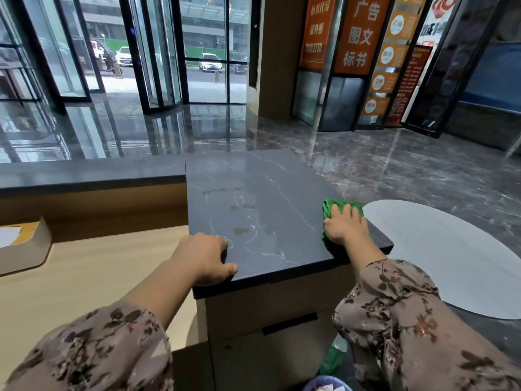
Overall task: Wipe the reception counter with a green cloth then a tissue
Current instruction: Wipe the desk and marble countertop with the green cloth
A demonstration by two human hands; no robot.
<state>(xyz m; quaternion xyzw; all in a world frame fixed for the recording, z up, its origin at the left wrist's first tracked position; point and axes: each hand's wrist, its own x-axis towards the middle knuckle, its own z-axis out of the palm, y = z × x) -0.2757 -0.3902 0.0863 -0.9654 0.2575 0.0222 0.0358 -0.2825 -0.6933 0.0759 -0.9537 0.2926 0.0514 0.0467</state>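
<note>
Sleeve (pixel 394 320): floral.
Around: cardboard box (pixel 25 249) left, round table (pixel 451 255) right.
Left hand (pixel 201 258): grips counter (pixel 267 193) corner.
Right hand (pixel 344 224): flat on green cloth (pixel 328 210).

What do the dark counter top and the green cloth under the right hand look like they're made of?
Counter top: apparently polished dark grey stone or a stone-look slab, judging by thin white veins and a soft sheen; which one is unclear. Green cloth: soft matte fabric, possibly microfibre, since it bunches into folds under the right hand.
</note>
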